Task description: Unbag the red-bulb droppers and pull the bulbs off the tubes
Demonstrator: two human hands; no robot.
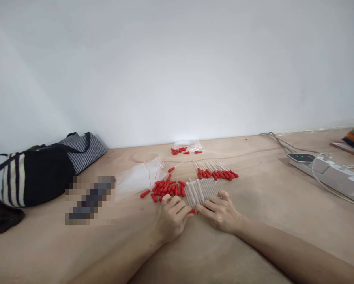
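My left hand [172, 217] is closed, with a red rubber dropper bulb [192, 211] in its fingertips. Close by on the right, my right hand [220, 213] has curled fingers beside the bulb's end; what they pinch is hidden. Just beyond my hands lies a row of clear glass dropper tubes [202, 189], side by side. A heap of loose red bulbs [166, 187] is left of the tubes. Farther back are several droppers with red bulbs fitted [218, 173], their thin glass stems pointing toward the wall. One single fitted dropper [171, 169] lies apart.
Clear plastic bags [138, 177] lie left of the heap. More red bulbs [179, 150] rest near a small bag [187, 144] by the wall. A black bag [46, 175] and a pixelated item [90, 201] are left; a white power strip [330, 173] with cables is right.
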